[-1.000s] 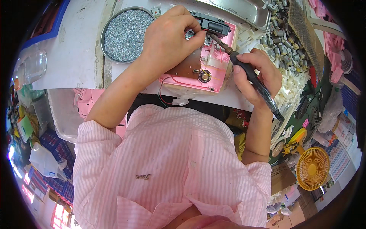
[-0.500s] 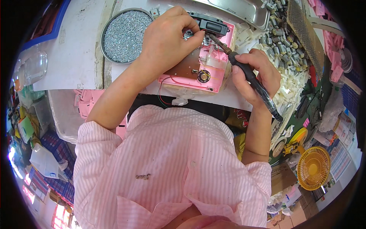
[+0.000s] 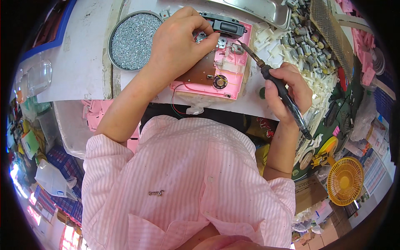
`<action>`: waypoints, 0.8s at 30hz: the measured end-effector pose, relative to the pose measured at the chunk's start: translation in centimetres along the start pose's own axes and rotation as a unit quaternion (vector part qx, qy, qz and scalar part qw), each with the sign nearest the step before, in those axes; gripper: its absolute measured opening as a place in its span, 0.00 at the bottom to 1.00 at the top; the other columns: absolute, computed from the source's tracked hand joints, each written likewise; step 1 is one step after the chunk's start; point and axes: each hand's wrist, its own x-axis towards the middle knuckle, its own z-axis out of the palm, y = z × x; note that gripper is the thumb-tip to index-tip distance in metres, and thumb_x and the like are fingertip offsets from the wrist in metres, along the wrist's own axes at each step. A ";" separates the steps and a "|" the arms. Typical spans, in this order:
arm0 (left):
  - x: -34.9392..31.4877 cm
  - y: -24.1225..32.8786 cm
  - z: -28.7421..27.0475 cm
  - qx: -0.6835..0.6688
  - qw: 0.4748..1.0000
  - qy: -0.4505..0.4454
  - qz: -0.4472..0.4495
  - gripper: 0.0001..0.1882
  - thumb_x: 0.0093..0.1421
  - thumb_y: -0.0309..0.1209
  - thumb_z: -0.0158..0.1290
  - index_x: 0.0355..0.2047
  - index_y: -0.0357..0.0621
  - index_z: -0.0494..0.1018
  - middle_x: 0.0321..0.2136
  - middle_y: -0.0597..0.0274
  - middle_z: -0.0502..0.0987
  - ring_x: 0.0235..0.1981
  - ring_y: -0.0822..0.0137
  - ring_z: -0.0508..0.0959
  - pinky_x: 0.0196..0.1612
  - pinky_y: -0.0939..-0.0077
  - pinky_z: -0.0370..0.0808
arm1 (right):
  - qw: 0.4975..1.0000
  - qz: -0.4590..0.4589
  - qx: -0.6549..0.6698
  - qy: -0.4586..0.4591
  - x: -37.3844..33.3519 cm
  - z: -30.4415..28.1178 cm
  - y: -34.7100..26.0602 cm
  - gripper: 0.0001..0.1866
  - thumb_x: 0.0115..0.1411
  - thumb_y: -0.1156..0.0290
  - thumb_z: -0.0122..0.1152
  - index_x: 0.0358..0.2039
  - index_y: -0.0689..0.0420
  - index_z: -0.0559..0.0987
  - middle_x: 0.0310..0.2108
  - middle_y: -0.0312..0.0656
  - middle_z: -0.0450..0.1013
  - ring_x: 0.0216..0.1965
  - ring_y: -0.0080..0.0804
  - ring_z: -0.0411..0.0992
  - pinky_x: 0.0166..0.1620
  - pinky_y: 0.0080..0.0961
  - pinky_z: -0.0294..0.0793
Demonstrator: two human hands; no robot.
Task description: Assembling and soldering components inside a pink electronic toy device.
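Note:
My right hand grips a soldering iron by its black handle. Its metal tip points up and left, just off a small silver motor in an open pink plastic casing. Over the casing's upper left, my left hand is closed in a pinch on a thin red wire; the fingertips partly hide it. A black part with a window sits at the casing's far end. Inside also lie a brown circuit board, half covered by my left forearm and hand, and a small round speaker.
Left of the casing stands a round metal bowl full of small screws. At the far side is a metal tray. Piled small motors and white plastic pieces lie to the right, with a yellow fan nearer me.
The soldering iron has moved right and toward me, its tip now away from the spot near my left fingertips. My left hand and the casing have shifted slightly left in the picture.

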 end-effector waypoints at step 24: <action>1.2 4.1 0.3 -0.124 0.986 -0.096 -0.047 0.07 0.58 0.28 0.64 0.35 0.40 0.81 0.30 0.60 0.82 0.26 0.65 0.81 0.32 0.76 0.78 | 0.997 0.017 0.011 0.078 -2.7 -2.9 -0.4 0.13 0.47 0.82 0.68 0.36 0.66 0.79 0.22 0.43 0.72 0.23 0.33 0.68 0.29 0.26 0.65</action>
